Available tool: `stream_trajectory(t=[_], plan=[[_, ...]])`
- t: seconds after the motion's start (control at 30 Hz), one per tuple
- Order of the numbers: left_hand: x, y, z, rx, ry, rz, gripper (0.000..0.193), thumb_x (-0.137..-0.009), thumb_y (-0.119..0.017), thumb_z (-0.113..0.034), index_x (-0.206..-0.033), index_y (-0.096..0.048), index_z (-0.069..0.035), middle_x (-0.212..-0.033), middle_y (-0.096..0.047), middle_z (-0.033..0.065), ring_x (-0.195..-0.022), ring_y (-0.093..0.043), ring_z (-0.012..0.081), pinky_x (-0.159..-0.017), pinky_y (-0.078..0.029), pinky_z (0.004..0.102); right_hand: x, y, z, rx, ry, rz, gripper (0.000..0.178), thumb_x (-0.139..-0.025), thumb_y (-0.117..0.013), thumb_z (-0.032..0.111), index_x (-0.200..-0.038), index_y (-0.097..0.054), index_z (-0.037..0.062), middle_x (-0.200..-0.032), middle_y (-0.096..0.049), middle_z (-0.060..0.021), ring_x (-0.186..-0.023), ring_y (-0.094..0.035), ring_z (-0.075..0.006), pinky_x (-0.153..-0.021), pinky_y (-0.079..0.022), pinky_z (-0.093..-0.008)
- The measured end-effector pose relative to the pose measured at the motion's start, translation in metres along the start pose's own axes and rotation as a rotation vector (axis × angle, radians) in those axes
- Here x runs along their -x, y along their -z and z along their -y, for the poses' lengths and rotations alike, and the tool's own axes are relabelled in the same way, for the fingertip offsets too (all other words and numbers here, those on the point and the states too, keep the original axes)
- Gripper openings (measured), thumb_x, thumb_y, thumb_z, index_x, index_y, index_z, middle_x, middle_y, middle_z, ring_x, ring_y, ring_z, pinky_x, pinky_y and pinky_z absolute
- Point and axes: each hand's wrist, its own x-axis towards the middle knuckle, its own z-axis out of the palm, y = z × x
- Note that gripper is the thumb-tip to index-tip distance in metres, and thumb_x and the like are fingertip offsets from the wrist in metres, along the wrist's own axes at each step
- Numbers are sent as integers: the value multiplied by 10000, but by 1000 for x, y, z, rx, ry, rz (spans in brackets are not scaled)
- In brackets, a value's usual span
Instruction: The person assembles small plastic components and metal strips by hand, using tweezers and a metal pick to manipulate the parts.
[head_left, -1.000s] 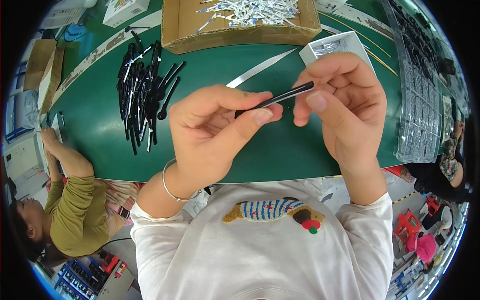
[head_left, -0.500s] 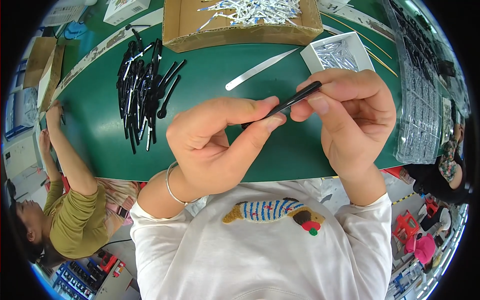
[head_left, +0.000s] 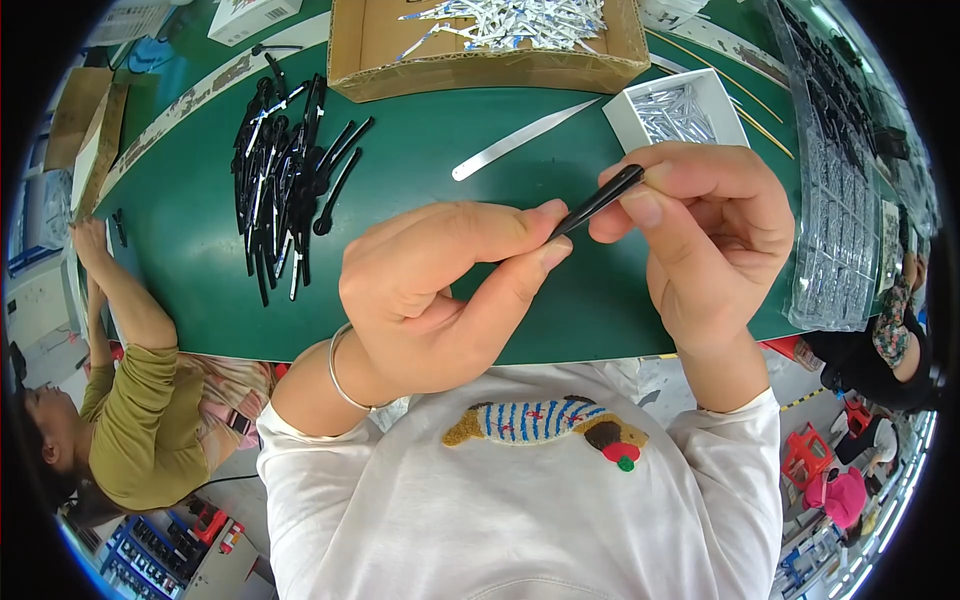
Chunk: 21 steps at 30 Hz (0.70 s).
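Observation:
A slim, glossy black stick-like plastic part (head_left: 597, 199) slants up to the right over the table, held between both hands. My left hand (head_left: 425, 290) is closed, pinching its lower end between thumb and forefinger; that end is mostly hidden by the fingers. At the upper end my right hand (head_left: 715, 230) is closed too, its thumb and forefinger against the tip. To the left lies a loose pile of similar black parts (head_left: 275, 185), some showing white strips. Behind my hands rests a flat, pointed metal blade-like tool (head_left: 520, 140).
A cardboard box (head_left: 490, 75) of white-and-blue strips stands at the back. Right of it is a white box (head_left: 625, 120) of small silvery pieces. Clear plastic trays (head_left: 835, 240) line the green table's (head_left: 400, 150) right side. A co-worker (head_left: 140, 420) sits at the left.
My left hand has shifted slightly right along the black part, covering more of its lower end. The co-worker's hand at the left has drawn back, leaving a small dark piece on the table.

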Motion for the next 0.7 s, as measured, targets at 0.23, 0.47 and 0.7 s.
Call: stream_trajectory(t=[0.23, 0.47, 0.7], plan=[[0, 14, -5, -43, 6, 241, 164, -795, -657, 108, -950, -603, 99, -884, -669, 207, -787, -697, 267, -685, -574, 323, -2, 6, 0, 207, 111, 49, 158, -792, -590, -130, -931, -564, -59, -902, -636, -220, -684, -645, -192, -605, -568, -286], [0, 2, 0, 20, -15, 49, 142, -720, -742, 41, -849, -684, 24, -756, -702, 112, -596, -656, 156, -529, -489, 225, -7, -4, 6, -225, -316, -51, 150, -831, -609, 24, -955, -551, -36, -897, -612, -177, -645, -610, -171, -575, -534, -257], [-10, 4, 2, -10, -75, 142, 211, -723, -746, 12, -916, -665, 40, -863, -695, 134, -682, -658, 180, -598, -506, 248, -4, -1, 6, -282, -360, -41, 136, -834, -587, -20, -967, -580, -46, -901, -610, -154, -661, -584, -150, -576, -486, -245]])
